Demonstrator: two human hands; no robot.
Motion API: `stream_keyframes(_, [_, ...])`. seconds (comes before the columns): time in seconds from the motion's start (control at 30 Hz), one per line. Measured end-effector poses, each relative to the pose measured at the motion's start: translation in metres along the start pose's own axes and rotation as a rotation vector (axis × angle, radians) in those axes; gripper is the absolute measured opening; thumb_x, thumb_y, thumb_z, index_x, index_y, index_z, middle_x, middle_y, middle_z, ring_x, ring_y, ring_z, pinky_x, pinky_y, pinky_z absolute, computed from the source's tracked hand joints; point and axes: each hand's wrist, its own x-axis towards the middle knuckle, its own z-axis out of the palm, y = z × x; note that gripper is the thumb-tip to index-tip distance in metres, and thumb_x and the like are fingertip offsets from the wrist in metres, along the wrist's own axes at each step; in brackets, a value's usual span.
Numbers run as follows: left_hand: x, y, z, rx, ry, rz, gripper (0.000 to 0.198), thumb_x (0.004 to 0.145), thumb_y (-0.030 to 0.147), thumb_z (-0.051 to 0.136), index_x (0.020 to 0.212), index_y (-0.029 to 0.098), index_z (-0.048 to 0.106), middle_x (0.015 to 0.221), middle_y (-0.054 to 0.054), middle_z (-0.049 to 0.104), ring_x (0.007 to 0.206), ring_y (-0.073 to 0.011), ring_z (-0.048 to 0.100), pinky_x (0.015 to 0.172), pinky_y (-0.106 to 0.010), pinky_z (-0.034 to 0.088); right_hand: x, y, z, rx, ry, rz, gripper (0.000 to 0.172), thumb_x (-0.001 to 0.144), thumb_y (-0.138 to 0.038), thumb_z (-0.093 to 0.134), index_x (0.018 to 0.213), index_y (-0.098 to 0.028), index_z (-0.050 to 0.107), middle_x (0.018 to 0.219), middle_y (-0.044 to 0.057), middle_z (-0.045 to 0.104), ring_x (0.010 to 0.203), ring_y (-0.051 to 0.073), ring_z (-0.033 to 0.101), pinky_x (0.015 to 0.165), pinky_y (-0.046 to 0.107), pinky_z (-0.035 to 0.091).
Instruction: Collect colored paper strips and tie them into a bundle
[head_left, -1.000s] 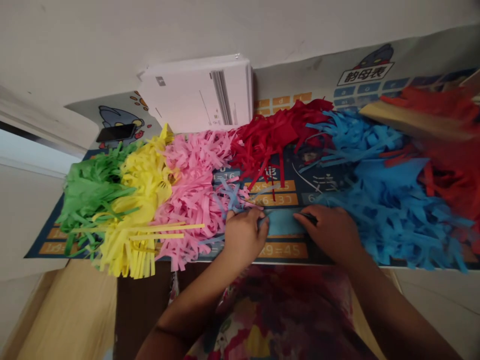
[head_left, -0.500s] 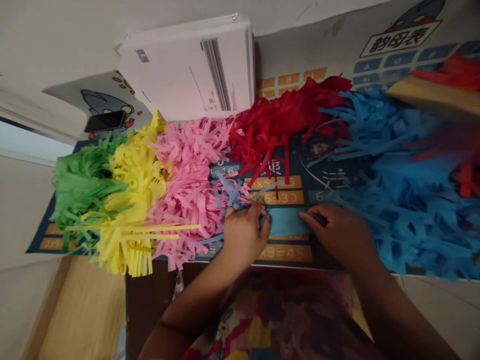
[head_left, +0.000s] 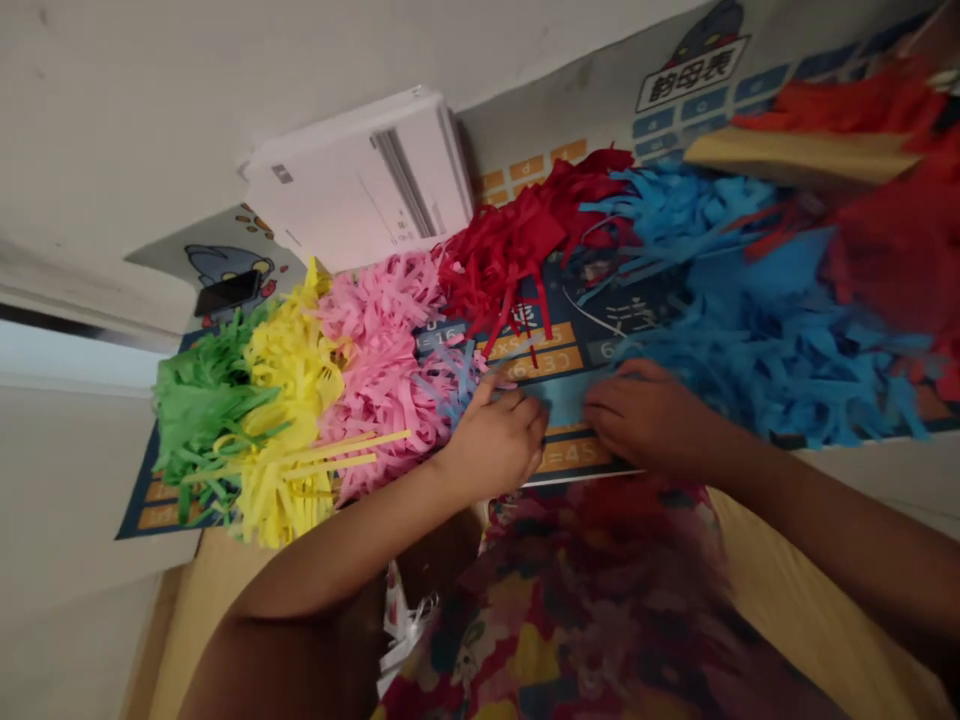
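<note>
My left hand point(head_left: 497, 440) and my right hand point(head_left: 651, 418) rest on the printed table mat point(head_left: 570, 456), each with its fingers pressed down on one end of a small flat piece of blue paper point(head_left: 568, 398) that lies between them. Just left of my left hand are a few loose blue strips point(head_left: 457, 375) and a heap of fringed pink paper point(head_left: 382, 350). A big heap of fringed blue paper point(head_left: 757, 330) spreads right of my right hand. Behind the hands lies fringed red paper point(head_left: 510, 250).
Fringed yellow paper point(head_left: 289, 400) and green paper point(head_left: 195, 400) lie at the mat's left end. A white box point(head_left: 360, 190) stands at the back against the wall, a dark phone point(head_left: 229, 290) to its left. More red paper point(head_left: 892, 230) and a tan board point(head_left: 795, 155) sit far right.
The view has swung and tilted; both hands have stayed on the blue paper piece and drawn a little closer together.
</note>
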Motion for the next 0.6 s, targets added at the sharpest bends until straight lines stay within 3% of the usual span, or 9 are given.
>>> stream_keyframes(0.2, [0.001, 0.002, 0.008, -0.026, 0.094, -0.157, 0.024, 0.092, 0.030, 0.051, 0.100, 0.016, 0.069, 0.095, -0.010, 0.071, 0.093, -0.0267, 0.063, 0.108, -0.057, 0.029, 0.009, 0.021, 0.006, 0.178, 0.060, 0.165, 0.011, 0.087, -0.017, 0.055, 0.082, -0.018, 0.065, 0.088, 0.004, 0.072, 0.080, 0.018, 0.062, 0.082, 0.036, 0.032])
stream_keyframes(0.4, [-0.010, -0.019, 0.020, -0.215, 0.215, -0.233, 0.015, 0.095, 0.027, 0.057, 0.092, 0.021, 0.070, 0.101, -0.005, 0.075, 0.102, -0.0239, 0.066, 0.107, -0.053, 0.029, 0.005, 0.030, 0.008, 0.154, 0.045, 0.174, 0.015, 0.089, -0.024, 0.059, 0.098, -0.019, 0.069, 0.102, 0.008, 0.071, 0.096, 0.025, 0.063, 0.081, 0.037, 0.030])
stream_keyframes(0.6, [-0.011, -0.029, 0.019, -0.355, 0.200, -0.330, 0.012, 0.092, 0.030, 0.062, 0.087, 0.022, 0.069, 0.103, -0.003, 0.075, 0.100, -0.0221, 0.066, 0.094, -0.045, 0.037, 0.007, 0.043, 0.009, 0.298, -0.013, 0.279, 0.019, 0.093, -0.035, 0.058, 0.089, -0.022, 0.072, 0.094, 0.003, 0.071, 0.089, 0.022, 0.064, 0.078, 0.035, 0.030])
